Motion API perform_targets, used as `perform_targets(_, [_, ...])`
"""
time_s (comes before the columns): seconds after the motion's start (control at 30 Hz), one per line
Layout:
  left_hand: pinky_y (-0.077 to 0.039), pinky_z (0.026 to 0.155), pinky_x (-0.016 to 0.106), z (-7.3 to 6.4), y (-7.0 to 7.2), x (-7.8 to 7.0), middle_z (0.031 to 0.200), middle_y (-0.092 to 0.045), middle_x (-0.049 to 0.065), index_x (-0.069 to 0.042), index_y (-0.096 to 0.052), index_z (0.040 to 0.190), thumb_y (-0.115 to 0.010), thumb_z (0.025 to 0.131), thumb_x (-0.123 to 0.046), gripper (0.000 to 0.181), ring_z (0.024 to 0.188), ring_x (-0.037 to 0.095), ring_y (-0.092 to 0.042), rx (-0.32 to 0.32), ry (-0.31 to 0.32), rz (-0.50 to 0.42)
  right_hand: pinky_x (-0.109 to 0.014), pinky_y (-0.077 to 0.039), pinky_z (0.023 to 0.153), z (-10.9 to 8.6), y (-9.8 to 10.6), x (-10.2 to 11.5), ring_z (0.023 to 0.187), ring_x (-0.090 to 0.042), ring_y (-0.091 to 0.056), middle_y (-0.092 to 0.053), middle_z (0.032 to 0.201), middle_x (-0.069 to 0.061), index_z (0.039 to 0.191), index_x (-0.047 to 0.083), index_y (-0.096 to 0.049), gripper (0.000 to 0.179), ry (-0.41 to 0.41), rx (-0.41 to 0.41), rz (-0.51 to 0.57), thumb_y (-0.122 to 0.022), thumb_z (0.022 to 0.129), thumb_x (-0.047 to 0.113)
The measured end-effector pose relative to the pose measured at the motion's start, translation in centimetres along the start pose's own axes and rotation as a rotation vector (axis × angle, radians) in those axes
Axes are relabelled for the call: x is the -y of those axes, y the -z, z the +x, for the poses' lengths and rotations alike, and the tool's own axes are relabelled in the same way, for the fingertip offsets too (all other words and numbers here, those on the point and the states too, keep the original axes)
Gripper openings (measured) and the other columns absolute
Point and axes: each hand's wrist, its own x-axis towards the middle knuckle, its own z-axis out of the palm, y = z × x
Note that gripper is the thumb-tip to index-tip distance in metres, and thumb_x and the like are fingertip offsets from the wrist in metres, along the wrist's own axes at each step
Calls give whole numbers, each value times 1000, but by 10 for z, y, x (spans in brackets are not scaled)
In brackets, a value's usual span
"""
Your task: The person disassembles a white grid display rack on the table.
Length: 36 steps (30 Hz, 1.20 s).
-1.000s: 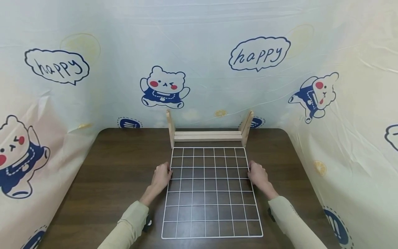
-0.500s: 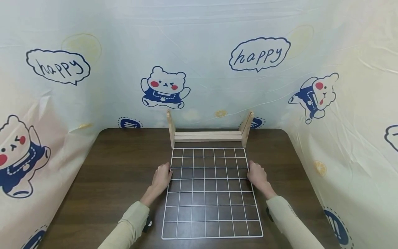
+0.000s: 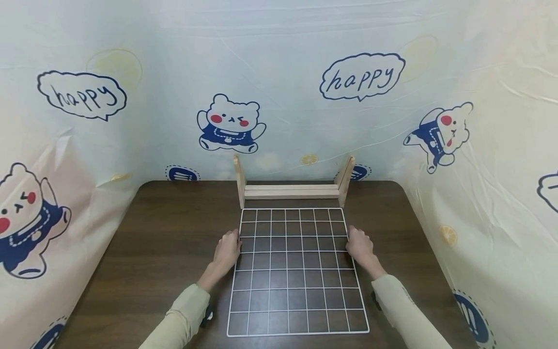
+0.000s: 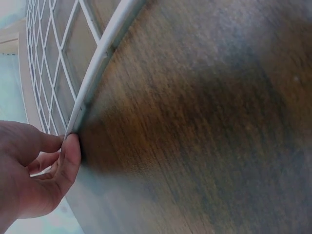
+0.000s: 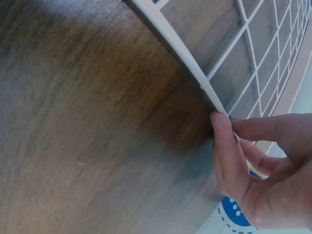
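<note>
A white wire grid panel (image 3: 287, 269) lies before me, its far edge close to the feet of a pale wooden stand (image 3: 291, 191). On the panel's left side my left hand (image 3: 227, 248) pinches the outer wire; the left wrist view shows the thumb and fingers (image 4: 72, 156) meeting on that wire. My right hand (image 3: 361, 246) pinches the opposite side wire at about the same height. In the right wrist view the right fingertips (image 5: 222, 122) close on the rim wire (image 5: 187, 63), just above the dark tabletop.
The dark wooden table (image 3: 165, 232) extends on both sides of the panel. A patterned cloth (image 3: 287, 97) with bear drawings hangs behind it and along both sides. The stand has two upright side pieces joined by crossbars.
The hands keep their hold on both sides of the grid panel. The whole view drifts very slightly; nothing else visibly moves.
</note>
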Motion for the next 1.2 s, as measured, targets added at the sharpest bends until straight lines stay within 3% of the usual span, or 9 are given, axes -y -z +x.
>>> perform_targets(0.27, [-51, 50, 52, -3, -4, -2, 73, -57, 17, -1, -53, 79, -68, 84, 4, 16, 69, 44, -63, -5, -24, 21, -59, -49, 53, -1, 0, -2, 77, -51, -62, -61, 87, -28, 85, 3, -53, 16, -1, -4, -1, -56, 72, -6])
perform_targets(0.7, [-52, 50, 52, -4, -7, -10, 74, -56, 21, 0, -53, 84, -66, 84, 5, 14, 69, 46, -63, -5, 14, 25, -56, -49, 52, -4, 6, -6, 75, -49, -63, -62, 85, -26, 87, 5, -53, 17, -4, 3, 16, -61, 75, -4])
perform_targets(1.0, [-53, 53, 53, -8, -9, -8, 79, -55, 25, 4, -53, 93, -66, 83, 6, 17, 71, 48, -62, 4, 55, 50, -39, -48, 45, -1, 6, -7, 40, -17, -57, -64, 73, -17, 100, 7, -52, 23, -70, 109, 103, -67, 83, 2])
perform_targets(1.2, [-53, 52, 52, -7, -6, -11, 79, -53, 26, 4, -51, 96, -67, 84, 5, 20, 69, 47, -62, 28, 77, 55, -37, -48, 46, -2, 7, -6, 39, -14, -57, -63, 71, -15, 104, 6, -50, 23, -85, 140, 145, -65, 87, 3])
